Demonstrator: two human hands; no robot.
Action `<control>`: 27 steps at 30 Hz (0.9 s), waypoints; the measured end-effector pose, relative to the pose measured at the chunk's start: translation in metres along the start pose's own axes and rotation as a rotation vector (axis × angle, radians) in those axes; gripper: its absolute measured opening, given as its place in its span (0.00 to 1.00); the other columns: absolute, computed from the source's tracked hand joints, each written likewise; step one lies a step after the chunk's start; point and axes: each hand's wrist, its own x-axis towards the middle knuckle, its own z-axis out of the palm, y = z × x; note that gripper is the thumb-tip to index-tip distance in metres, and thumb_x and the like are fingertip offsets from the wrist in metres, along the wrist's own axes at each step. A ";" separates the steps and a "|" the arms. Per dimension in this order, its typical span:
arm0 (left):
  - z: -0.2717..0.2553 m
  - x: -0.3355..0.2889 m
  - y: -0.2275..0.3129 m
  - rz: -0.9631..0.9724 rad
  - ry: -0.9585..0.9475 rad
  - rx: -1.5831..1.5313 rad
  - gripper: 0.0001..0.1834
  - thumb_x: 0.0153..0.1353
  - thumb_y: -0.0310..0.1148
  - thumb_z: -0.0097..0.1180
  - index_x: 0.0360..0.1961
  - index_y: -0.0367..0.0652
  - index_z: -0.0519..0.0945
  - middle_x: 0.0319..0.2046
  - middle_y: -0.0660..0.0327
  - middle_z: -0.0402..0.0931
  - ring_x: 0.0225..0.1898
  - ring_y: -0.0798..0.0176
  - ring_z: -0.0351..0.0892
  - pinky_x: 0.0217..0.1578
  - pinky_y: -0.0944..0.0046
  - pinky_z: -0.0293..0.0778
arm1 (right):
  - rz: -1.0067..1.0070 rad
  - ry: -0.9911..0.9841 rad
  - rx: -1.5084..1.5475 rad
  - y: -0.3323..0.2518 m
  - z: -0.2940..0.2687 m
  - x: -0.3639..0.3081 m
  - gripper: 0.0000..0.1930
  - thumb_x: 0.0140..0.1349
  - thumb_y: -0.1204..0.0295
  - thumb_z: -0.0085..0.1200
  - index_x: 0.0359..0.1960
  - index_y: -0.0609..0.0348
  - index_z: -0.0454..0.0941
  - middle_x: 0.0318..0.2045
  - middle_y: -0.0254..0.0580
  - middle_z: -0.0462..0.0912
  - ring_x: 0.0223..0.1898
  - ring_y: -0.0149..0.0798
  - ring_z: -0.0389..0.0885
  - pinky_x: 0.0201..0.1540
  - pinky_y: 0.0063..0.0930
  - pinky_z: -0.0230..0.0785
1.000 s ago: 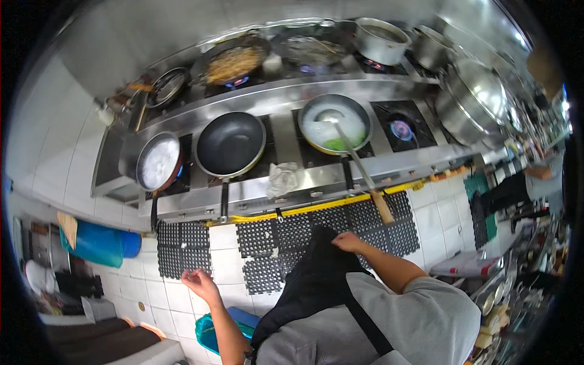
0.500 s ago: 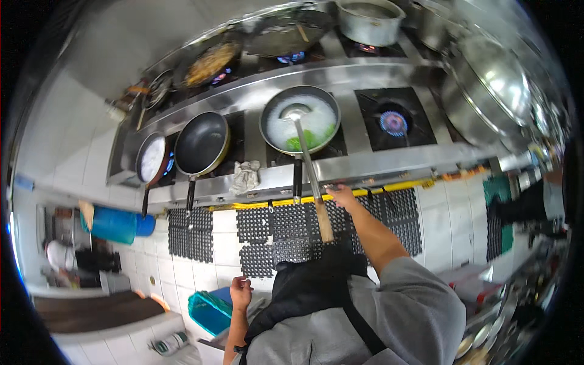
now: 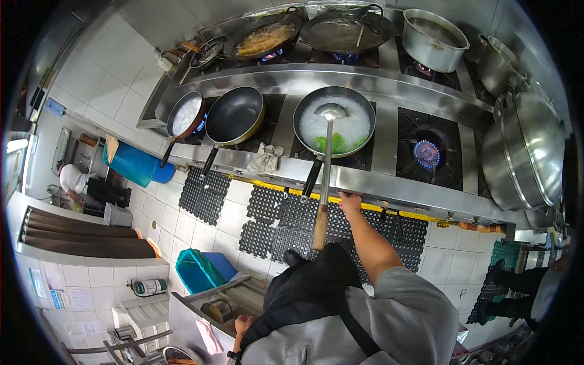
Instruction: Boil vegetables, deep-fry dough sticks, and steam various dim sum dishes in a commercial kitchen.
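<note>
Since half a second ago the right hand (image 3: 350, 201) has slid off the ladle's wooden handle and now rests at the front edge of the steel stove (image 3: 389, 182), fingers curled against the rim; whether they grip anything there cannot be told. Its nearest thing, the long ladle (image 3: 325, 164), lies with its bowl in the wok (image 3: 334, 120) of foaming white liquid and green leaves, its wooden end pointing toward six o'clock, just at nine o'clock of the hand. Meanwhile the left hand (image 3: 242, 325) has dropped lower, at seven o'clock of the view beside a small metal pot (image 3: 218, 311) on a side counter, mostly hidden by the dark apron, so its fingers cannot be read. At nine o'clock of the wok sit an empty black pan (image 3: 234, 115) and a crumpled cloth (image 3: 266, 160). At three o'clock a burner (image 3: 426, 152) shows blue flame. Black rubber mats (image 3: 280, 213) cover the tiled floor below.
</note>
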 end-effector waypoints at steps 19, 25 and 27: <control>-0.004 0.099 0.109 -0.282 -0.168 -0.582 0.14 0.60 0.34 0.58 0.41 0.33 0.76 0.25 0.53 0.80 0.21 0.60 0.81 0.18 0.61 0.75 | 0.254 -0.638 -1.106 0.152 -0.125 -0.096 0.15 0.60 0.59 0.56 0.36 0.60 0.82 0.23 0.43 0.82 0.21 0.40 0.82 0.19 0.39 0.74; -0.010 0.213 0.152 -0.055 -0.277 -0.456 0.14 0.61 0.35 0.56 0.36 0.32 0.76 0.22 0.56 0.79 0.21 0.62 0.81 0.20 0.62 0.76 | 0.328 -0.391 -0.942 0.174 -0.229 -0.131 0.13 0.61 0.66 0.50 0.42 0.59 0.80 0.24 0.46 0.81 0.25 0.43 0.84 0.25 0.41 0.76; -0.015 0.267 0.160 0.124 -0.413 -0.341 0.14 0.61 0.36 0.54 0.31 0.33 0.77 0.22 0.55 0.80 0.21 0.63 0.81 0.20 0.62 0.76 | 0.601 -0.061 -0.445 0.155 -0.229 -0.161 0.11 0.65 0.68 0.48 0.45 0.58 0.74 0.28 0.48 0.80 0.22 0.46 0.81 0.19 0.39 0.75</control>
